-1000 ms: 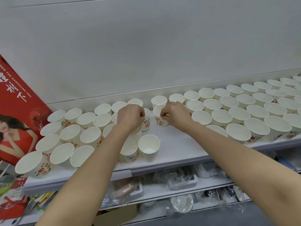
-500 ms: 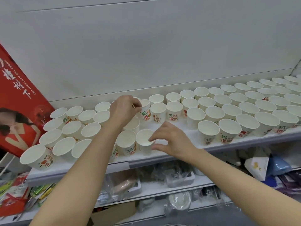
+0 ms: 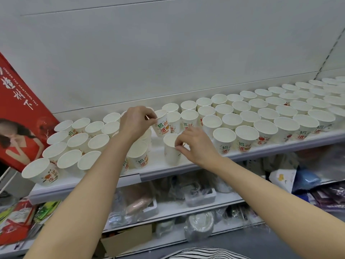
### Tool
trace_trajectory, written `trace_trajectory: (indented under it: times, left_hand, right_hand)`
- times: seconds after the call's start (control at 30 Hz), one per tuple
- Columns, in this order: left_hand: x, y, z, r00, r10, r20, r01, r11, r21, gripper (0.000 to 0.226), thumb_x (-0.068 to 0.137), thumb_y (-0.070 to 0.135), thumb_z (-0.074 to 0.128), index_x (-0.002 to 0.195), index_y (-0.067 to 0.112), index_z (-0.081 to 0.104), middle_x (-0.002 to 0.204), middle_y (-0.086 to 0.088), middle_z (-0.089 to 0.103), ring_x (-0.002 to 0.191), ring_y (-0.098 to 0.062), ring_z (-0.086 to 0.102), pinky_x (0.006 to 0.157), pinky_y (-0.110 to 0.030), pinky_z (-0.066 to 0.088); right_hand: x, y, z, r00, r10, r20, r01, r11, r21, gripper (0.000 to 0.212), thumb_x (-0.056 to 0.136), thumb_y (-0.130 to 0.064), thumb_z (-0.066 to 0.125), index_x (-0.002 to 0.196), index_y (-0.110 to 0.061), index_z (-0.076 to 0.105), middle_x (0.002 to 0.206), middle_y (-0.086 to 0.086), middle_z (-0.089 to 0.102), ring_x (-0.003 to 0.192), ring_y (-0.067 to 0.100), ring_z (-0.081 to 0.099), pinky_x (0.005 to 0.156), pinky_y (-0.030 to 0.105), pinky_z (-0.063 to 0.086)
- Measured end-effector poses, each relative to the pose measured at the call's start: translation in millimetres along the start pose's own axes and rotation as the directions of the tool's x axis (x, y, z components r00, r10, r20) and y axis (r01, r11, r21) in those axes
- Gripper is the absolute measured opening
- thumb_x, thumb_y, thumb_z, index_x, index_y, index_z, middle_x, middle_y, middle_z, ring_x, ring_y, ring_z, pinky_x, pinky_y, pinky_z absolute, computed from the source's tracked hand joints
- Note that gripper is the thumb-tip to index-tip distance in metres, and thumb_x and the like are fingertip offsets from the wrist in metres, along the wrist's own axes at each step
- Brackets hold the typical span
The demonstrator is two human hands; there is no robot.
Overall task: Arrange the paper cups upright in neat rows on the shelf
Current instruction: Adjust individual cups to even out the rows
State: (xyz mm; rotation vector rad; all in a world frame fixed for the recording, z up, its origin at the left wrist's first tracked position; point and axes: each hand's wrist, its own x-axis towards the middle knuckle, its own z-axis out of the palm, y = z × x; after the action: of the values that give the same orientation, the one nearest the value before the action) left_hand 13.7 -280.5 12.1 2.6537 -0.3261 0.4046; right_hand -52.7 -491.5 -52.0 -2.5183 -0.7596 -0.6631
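**Cups fall into line, 2 at a time**

A person works both hands at a gap in the middle of a white shelf (image 3: 186,165) crowded with paper cups. The left hand (image 3: 135,123) pinches the rim of a printed cup (image 3: 161,124), which tilts slightly and sits at the back of the gap, beside the ordered rows running off to the right. The right hand (image 3: 196,144) pinches the rim of a plain-faced cup (image 3: 170,150) standing upright near the shelf's front edge, thumb and fingers closed on the lip at its right side.

To do this step well, each cup probably needs to go down flat and level, rim just beside its neighbour's, with the grip kept light so the thin paper lip does not buckle. The front cup looks best slid right toward the nearest row rather than lifted. Looser clusters at left remain unsorted. A red poster (image 3: 16,113) leans at the shelf's left end.
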Motion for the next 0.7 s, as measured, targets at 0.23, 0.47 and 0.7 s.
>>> trace_trajectory:
  times: [0.23, 0.47, 0.7]
  left_hand:
    - [-14.5, 9.1, 29.9, 0.993, 0.046, 0.109, -0.055, 0.995, 0.087, 0.003, 0.085, 0.030, 0.072, 0.087, 0.031, 0.075, 0.090, 0.013, 0.068, 0.086, -0.012, 0.061, 0.069, -0.032, 0.049]
    - [-19.6, 14.5, 51.5, 0.987, 0.055, 0.153, -0.073, 0.990, 0.119, 0.005, 0.087, 0.030, 0.069, 0.089, 0.029, 0.074, 0.093, 0.010, 0.068, 0.089, -0.016, 0.062, 0.072, -0.034, 0.051]
    - [-28.6, 16.5, 59.3, 0.985, 0.097, 0.145, -0.114, 0.987, 0.117, 0.018, 0.081, 0.038, 0.075, 0.097, 0.033, 0.070, 0.101, 0.014, 0.061, 0.087, -0.009, 0.060, 0.065, -0.028, 0.043]
  right_hand:
    - [13.3, 26.5, -24.1, 0.991, 0.131, -0.009, -0.129, 0.960, -0.250, 0.009, 0.075, -0.021, 0.063, 0.067, -0.020, 0.065, 0.069, -0.004, 0.066, 0.075, 0.023, 0.055, 0.074, 0.036, 0.034]
    - [27.6, 49.2, -19.4, 0.982, 0.171, 0.082, -0.136, 0.935, -0.327, 0.007, 0.082, -0.025, 0.064, 0.077, -0.021, 0.067, 0.079, -0.003, 0.068, 0.084, 0.024, 0.055, 0.079, 0.037, 0.031]
    - [23.7, 75.6, -41.7, 0.953, 0.170, 0.252, -0.113, 0.968, -0.224, 0.029, 0.073, -0.034, 0.076, 0.100, -0.031, 0.067, 0.104, -0.015, 0.066, 0.102, 0.014, 0.048, 0.084, 0.031, 0.024]
